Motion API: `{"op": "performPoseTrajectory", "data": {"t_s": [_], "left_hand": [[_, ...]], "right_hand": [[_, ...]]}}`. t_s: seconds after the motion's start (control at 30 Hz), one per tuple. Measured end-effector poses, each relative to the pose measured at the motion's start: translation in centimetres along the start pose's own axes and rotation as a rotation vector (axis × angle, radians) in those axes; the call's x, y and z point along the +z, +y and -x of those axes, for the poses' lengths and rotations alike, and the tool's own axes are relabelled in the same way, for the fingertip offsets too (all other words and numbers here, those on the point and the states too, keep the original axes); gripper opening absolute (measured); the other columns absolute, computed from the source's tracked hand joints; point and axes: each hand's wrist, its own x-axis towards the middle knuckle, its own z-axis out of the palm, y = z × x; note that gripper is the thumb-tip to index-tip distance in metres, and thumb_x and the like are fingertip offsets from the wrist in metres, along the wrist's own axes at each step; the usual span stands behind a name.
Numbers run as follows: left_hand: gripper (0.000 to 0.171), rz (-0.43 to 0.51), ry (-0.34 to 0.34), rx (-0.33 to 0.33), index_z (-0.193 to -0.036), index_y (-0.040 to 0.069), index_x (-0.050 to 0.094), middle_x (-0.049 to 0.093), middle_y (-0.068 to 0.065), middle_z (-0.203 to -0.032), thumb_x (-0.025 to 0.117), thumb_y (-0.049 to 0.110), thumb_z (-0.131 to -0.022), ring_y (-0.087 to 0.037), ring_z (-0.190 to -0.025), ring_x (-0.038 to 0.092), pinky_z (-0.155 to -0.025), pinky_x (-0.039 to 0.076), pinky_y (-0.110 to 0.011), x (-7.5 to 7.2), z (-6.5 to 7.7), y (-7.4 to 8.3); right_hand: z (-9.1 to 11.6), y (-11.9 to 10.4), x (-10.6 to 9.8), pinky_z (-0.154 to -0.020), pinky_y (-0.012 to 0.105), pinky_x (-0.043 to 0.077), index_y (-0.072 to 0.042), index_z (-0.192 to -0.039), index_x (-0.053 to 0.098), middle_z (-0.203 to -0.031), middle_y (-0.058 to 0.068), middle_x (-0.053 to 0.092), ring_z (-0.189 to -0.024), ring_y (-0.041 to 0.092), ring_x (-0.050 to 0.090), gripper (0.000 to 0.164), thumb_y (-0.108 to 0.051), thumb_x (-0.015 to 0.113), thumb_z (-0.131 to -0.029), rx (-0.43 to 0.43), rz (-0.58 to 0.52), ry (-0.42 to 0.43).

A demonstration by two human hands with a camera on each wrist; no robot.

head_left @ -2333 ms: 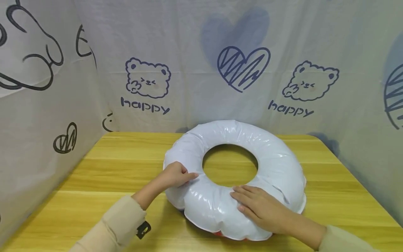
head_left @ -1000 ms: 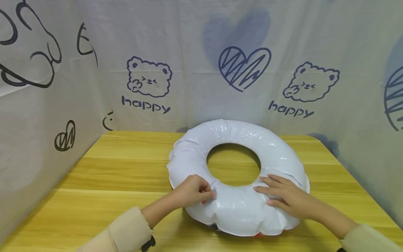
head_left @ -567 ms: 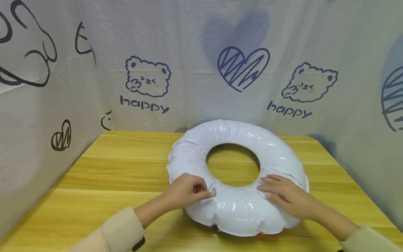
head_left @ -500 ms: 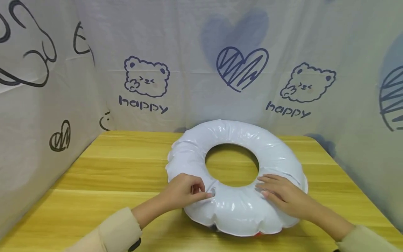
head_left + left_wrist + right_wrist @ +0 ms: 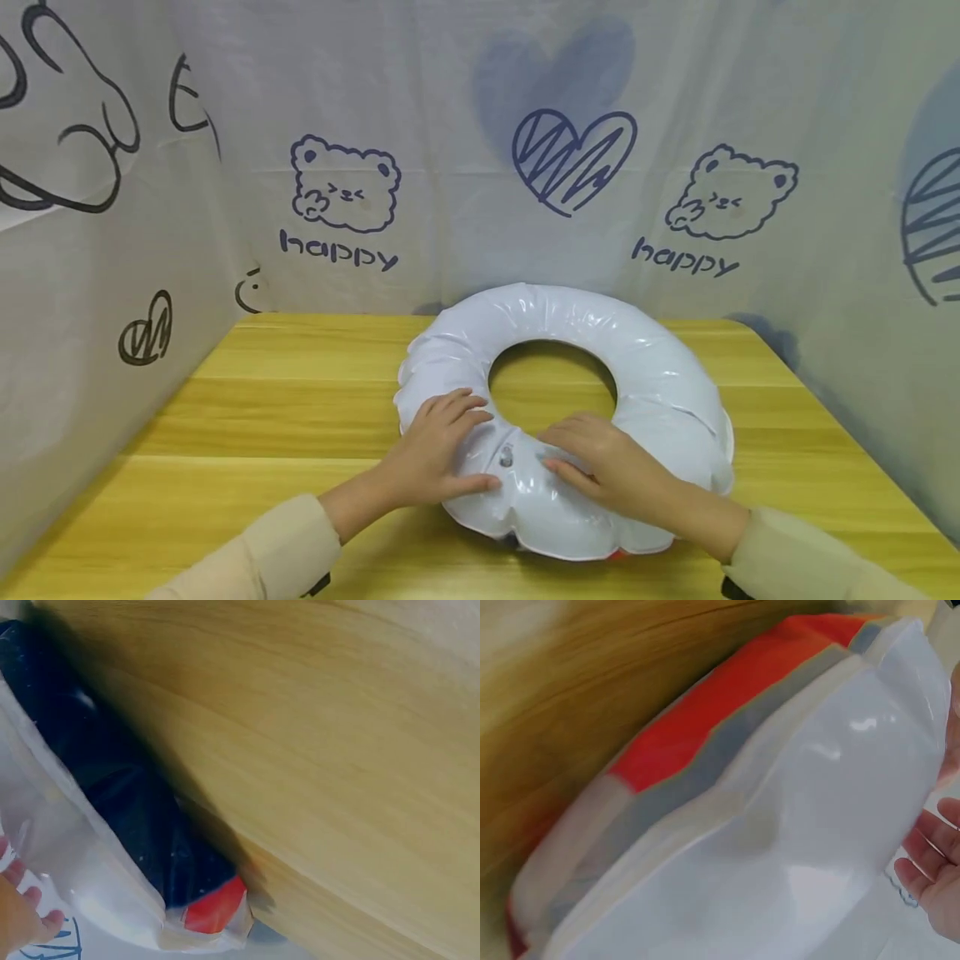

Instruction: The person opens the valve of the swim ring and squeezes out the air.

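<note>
A white inflated swim ring lies on the table, its glossy skin creased near the inner edge. On its near left part stands a small clear valve. My left hand rests on the ring left of the valve, fingers spread and thumb just below it. Right of the valve, my right hand lies over the near part of the ring, fingers gently bent toward the hole. Both wrist views show the ring's coloured underside: dark blue in the left one, red in the right one.
The wooden table extends around the ring. A pale cloth printed with hearts, bears and lettering hangs behind the table and along both sides.
The ring shifted and turned slightly earlier on. My left hand has let go of the valve and spread its fingers. My right hand has moved left along the ring toward the valve.
</note>
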Motion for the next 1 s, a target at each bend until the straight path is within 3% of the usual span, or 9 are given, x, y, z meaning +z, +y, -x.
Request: {"op": "performPoseTrajectory", "data": {"t_s": [0.1, 0.23, 0.33, 0.5, 0.8, 1.0], "left_hand": [[0.078, -0.003, -0.056, -0.05, -0.127, 0.003, 0.051, 0.049, -0.014, -0.135, 0.058, 0.064, -0.077, -0.037, -0.132, 0.036, -0.104, 0.028, -0.056, 0.2, 0.2, 0.1], [0.095, 0.014, -0.134, -0.107, -0.135, 0.0, 0.041, 0.039, -0.017, -0.144, 0.039, 0.077, -0.079, -0.039, -0.138, 0.027, -0.109, 0.019, -0.06, 0.4, 0.5, 0.2], [0.099, 0.001, -0.168, -0.118, -0.138, 0.0, 0.038, 0.035, -0.018, -0.147, 0.035, 0.079, -0.078, -0.039, -0.14, 0.022, -0.11, 0.015, -0.06, 0.6, 0.7, 0.3], [0.101, -0.06, -0.167, -0.103, -0.138, 0.0, 0.037, 0.034, -0.018, -0.148, 0.033, 0.08, -0.078, -0.039, -0.14, 0.022, -0.11, 0.016, -0.06, 1.0, 0.8, 0.3], [0.112, -0.095, -0.155, -0.084, -0.139, -0.001, 0.036, 0.032, -0.02, -0.148, 0.01, 0.086, -0.074, -0.04, -0.139, 0.022, -0.109, 0.016, -0.061, 1.5, 1.0, 0.3], [0.113, -0.116, -0.127, -0.062, -0.138, -0.003, 0.037, 0.034, -0.021, -0.147, 0.008, 0.086, -0.074, -0.041, -0.137, 0.026, -0.107, 0.019, -0.062, 1.8, 1.3, 0.4]], "right_hand": [[-0.7, -0.3, 0.9, -0.08, 0.031, 0.051, -0.004, -0.1, 0.067, -0.094, 0.002, 0.069, -0.088, 0.016, 0.063, 0.032, -0.032, 0.051, -0.095, -0.025, 0.017, 0.009], [-1.4, -0.7, 1.9, -0.08, 0.031, 0.052, -0.003, -0.103, 0.066, -0.095, 0.004, 0.069, -0.088, 0.016, 0.062, 0.027, -0.026, 0.062, -0.089, -0.013, 0.003, -0.02], [-1.7, -1.0, 2.2, -0.08, 0.03, 0.052, -0.003, -0.105, 0.065, -0.095, 0.004, 0.068, -0.088, 0.016, 0.062, 0.028, -0.02, 0.067, -0.084, 0.009, -0.008, -0.065], [-2.1, -1.4, 2.6, -0.079, 0.027, 0.052, -0.003, -0.106, 0.065, -0.093, 0.003, 0.067, -0.087, 0.014, 0.062, 0.03, -0.021, 0.069, -0.081, 0.04, 0.005, -0.118], [-2.5, -1.6, 3.5, -0.071, 0.022, 0.05, -0.005, -0.099, 0.067, -0.084, 0.001, 0.062, -0.078, 0.011, 0.056, 0.023, -0.018, 0.07, -0.08, 0.041, 0.034, -0.089], [-2.7, -1.8, 3.9, -0.075, 0.023, 0.05, -0.005, -0.094, 0.068, -0.084, 0.002, 0.062, -0.082, 0.013, 0.058, 0.017, -0.016, 0.068, -0.082, 0.063, 0.009, -0.111]]}}
